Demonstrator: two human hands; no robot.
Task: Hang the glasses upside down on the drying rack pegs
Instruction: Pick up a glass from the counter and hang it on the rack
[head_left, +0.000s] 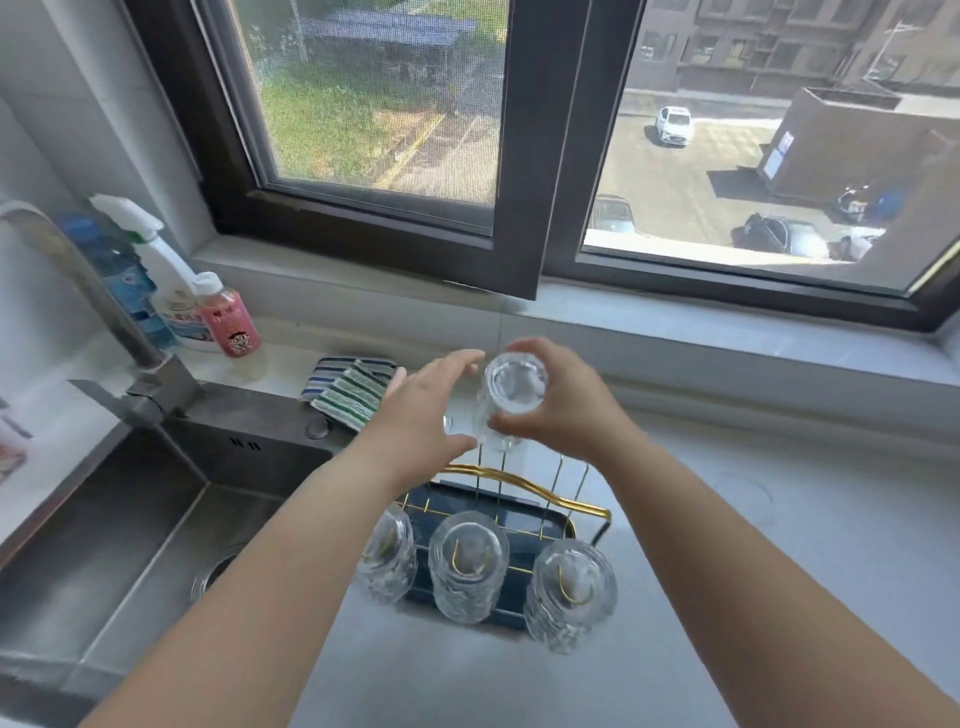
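A drying rack (524, 491) with gold wire pegs and a dark blue tray stands on the counter. Three clear glasses hang upside down on its near row: left (387, 558), middle (467, 566), right (571, 592). My right hand (566, 402) grips a fourth clear glass (511, 400), bottom up, above the far pegs. My left hand (423, 410) hovers beside that glass with fingers spread and holds nothing. Bare gold pegs (563, 480) rise under my right wrist.
A steel sink (130, 519) with a tap (93, 306) lies to the left. Spray and soap bottles (182, 291) stand behind it. A striped cloth (350, 387) lies by the sink. A window sill (675, 322) runs along the back.
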